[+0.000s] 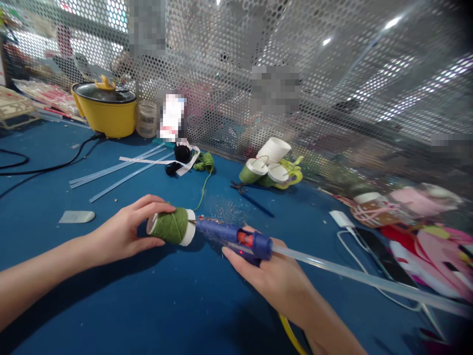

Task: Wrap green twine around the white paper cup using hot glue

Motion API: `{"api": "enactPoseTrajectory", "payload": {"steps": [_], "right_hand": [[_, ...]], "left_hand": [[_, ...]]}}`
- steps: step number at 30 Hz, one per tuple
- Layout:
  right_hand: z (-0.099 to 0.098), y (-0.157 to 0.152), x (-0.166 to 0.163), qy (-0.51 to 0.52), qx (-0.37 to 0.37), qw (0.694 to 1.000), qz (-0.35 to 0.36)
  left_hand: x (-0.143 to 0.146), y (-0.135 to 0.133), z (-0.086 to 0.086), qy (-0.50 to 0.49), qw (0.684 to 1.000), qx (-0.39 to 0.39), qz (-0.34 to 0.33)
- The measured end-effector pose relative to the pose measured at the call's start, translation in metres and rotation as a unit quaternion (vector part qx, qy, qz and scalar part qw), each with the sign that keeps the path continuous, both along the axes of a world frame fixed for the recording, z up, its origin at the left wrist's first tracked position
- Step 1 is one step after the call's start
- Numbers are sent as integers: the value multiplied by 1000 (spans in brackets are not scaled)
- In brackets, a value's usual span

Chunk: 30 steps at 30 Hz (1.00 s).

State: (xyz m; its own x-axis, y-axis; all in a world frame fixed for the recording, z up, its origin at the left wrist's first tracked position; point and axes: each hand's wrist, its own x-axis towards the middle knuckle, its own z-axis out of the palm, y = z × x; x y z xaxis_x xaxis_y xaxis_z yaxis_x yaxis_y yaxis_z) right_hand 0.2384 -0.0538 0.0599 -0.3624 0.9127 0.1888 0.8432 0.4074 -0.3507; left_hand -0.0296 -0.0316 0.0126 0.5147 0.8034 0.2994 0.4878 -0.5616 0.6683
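Observation:
My left hand [125, 229] is closed around a paper cup wrapped in green yarn [172, 226], which lies tilted on its side. Its white rim faces right. A green strand runs from the cup back to a loose bundle of yarn [204, 161]. In my right hand [275, 268] is a blue hot glue gun [236, 237] with a small red light lit. The gun's nozzle is at the cup's white rim; whether it touches I cannot tell. A long clear glue stick [343, 271] sticks out of the gun's rear.
Pliers [254, 199] lie behind the glue gun, near several cups [271, 150], some wrapped in green. Loose glue sticks [118, 167], a yellow electric pot [107, 113], a jar [147, 119] and a lit phone [172, 117] stand toward the back left. A perforated metal screen [221, 98] borders the table.

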Motion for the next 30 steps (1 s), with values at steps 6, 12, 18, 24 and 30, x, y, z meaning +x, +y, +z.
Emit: {"api": "enactPoseTrajectory", "payload": {"steps": [6,12,18,24,30], "right_hand": [[1,2,-1,-6,3,1000,-4],[0,5,-3,-11,-9,1000,-22],[2,5,-3,-3,-18,1000,-19],[5,1,-2,6,-26,1000,-6],[3,-2,-2,1,-22,1000,-7]], "left_hand": [[0,-2,-3,21,999,39,-8],[2,-4,-4,6,999,46,-15],[3,-5,-2,1,999,41,-10],[2,-4,0,-9,1000,21,8],[2,-3,2,-18,999,-45,24]]}}
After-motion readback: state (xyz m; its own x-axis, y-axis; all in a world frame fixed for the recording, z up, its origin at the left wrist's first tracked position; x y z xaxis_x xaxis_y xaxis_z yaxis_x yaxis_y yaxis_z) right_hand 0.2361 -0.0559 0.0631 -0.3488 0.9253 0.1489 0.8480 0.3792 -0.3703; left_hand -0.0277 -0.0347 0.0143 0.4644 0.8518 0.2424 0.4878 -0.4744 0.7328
